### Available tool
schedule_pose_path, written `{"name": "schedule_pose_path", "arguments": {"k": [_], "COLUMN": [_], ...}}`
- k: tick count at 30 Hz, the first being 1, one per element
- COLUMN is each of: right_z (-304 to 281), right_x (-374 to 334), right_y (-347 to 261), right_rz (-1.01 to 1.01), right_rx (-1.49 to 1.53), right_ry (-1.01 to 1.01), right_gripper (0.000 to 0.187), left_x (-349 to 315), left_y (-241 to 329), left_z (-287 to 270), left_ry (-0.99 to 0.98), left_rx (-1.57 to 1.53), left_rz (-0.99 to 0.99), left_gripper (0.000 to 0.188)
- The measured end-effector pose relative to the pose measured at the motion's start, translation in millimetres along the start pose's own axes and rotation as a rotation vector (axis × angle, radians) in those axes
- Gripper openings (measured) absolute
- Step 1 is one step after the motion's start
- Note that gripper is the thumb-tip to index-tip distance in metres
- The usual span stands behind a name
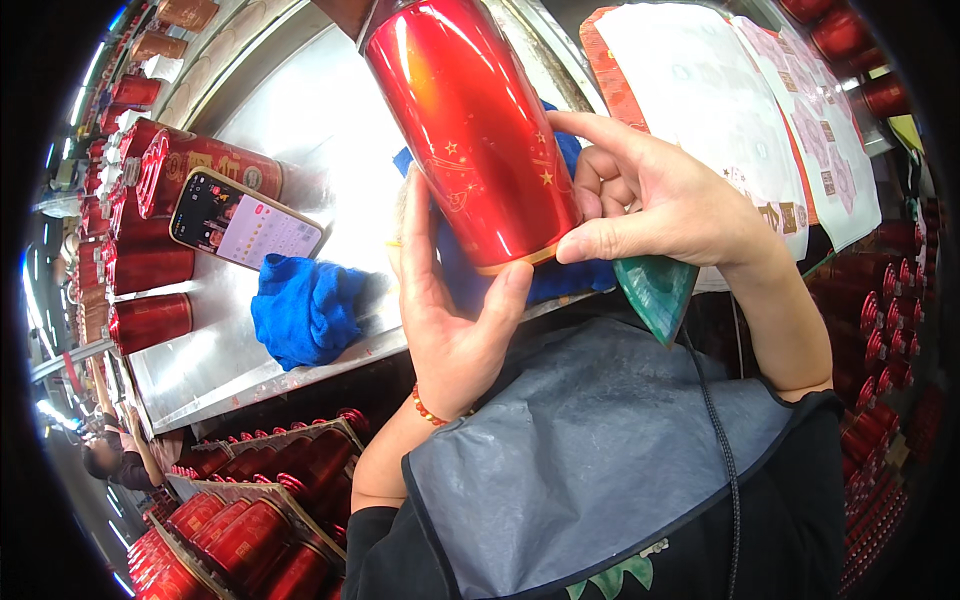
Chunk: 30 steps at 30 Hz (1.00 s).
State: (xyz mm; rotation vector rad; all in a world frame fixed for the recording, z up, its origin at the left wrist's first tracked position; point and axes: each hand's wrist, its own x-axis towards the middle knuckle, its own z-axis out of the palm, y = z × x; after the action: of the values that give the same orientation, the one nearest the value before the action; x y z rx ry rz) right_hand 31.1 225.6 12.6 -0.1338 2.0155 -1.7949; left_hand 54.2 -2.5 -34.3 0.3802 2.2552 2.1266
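Note:
A shiny red metal canister (pixel 475 130) with gold stars and a gold rim is tilted in front of me, between both hands. My left hand (pixel 450 320) wraps its left side, fingers along the wall and thumb at the near rim. My right hand (pixel 670 195) pinches the lower right side between thumb and forefinger, its other fingers curled. A green, pointed, glossy scraper-like piece (pixel 655 295) sticks out below my right hand; how it is held is hidden. Blue cloth (pixel 575 280) lies beneath the canister.
A crumpled blue cloth (pixel 305 310) and a lit phone (pixel 245 217), leaning on a red canister (pixel 235 165), are on the metal table (pixel 215 365). Printed sheets (pixel 700 90) lie at the far right. Racked red canisters (pixel 250 540) stand below left. A person (pixel 125 460) is at the far left.

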Motion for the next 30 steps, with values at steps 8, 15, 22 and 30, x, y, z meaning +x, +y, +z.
{"name": "schedule_pose_path", "arguments": {"k": [8,15,22,30], "right_z": [1.1,3.5,3.3,-2.6], "right_x": [0.1,0.6,-1.4,0.2], "right_y": [0.9,2.0,-6.2,-6.9], "right_rz": [0.004,-0.001,0.022,0.048], "right_rx": [-0.022,-0.028,-0.062,-0.012], "right_ry": [0.017,0.031,0.008,-0.036], "right_gripper": [0.101,0.102,0.097,0.097], "left_x": [0.9,0.6,-0.9,0.3], "left_y": [-0.3,-1.6,-2.4,-4.0], "left_z": [-0.2,-1.1,-1.8,-4.0], "left_ry": [-0.004,-0.005,-0.004,0.0], "left_rx": [0.019,0.053,0.021,0.002], "left_rz": [0.016,0.027,0.005,0.006], "left_gripper": [0.092,0.093,0.093,0.094]}}
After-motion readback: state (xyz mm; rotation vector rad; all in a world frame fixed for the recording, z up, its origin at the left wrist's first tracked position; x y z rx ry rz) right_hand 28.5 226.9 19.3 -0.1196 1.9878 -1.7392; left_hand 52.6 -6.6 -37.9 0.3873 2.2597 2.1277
